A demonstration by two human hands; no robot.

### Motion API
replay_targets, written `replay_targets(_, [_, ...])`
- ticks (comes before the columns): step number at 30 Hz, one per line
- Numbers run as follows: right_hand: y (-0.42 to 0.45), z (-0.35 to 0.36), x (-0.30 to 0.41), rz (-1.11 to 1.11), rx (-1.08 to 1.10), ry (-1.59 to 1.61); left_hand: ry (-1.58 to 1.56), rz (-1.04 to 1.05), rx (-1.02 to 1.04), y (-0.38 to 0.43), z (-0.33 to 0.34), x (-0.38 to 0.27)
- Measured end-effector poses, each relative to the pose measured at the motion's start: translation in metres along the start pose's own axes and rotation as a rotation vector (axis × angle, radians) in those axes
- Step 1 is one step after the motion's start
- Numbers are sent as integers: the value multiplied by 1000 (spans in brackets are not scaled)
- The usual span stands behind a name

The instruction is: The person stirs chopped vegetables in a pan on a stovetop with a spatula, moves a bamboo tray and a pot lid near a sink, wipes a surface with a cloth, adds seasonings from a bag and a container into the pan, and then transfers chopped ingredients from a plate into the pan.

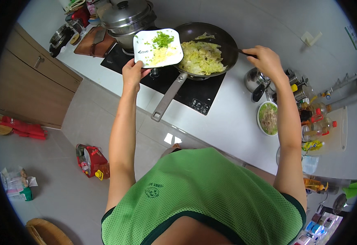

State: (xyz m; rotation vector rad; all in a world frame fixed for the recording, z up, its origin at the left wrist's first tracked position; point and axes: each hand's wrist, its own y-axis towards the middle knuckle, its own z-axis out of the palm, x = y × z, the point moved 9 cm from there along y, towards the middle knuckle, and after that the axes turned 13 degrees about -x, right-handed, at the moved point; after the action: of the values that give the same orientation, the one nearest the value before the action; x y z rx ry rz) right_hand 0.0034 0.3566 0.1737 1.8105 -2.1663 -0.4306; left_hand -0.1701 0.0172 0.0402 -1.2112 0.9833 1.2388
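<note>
With my left hand (133, 73) I grip the near edge of a white square plate (141, 58). Chopped greens (162, 39) and minced pale bits, which look like garlic, (161, 56) lie on it. The plate is beside the left rim of a dark frying pan (229, 62), overlapping it in view. Cooked chopped cabbage (201, 58) fills the pan's middle and left, and its grey handle (169, 96) points towards me. My right hand (265, 59) is shut on the dark handle of a cooking utensil (246, 54) that reaches into the pan; its working end is hard to make out.
The pan sits on a black cooktop (193, 99). A lidded steel steamer pot (129, 18) and a cleaver on a wooden board (95, 43) are at the left. A steel kettle (255, 80), a bowl of food (267, 118) and oil bottles (318, 127) stand at the right.
</note>
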Motion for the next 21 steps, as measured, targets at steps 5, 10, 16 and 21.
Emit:
replay_targets(5, [-12, -20, -2, 25, -149, 241, 88, 48, 57, 13, 54, -5])
replay_targets(10, [-14, 19, 14, 7, -281, 274, 201, 177, 102, 33, 108, -2])
replay_targets(16, [-37, 36, -10, -10, -226, 165, 465, 401, 44, 40, 141, -17])
replay_targets(21, [-47, 28, -23, 12, -247, 121, 618, 551, -60, 53, 146, -23])
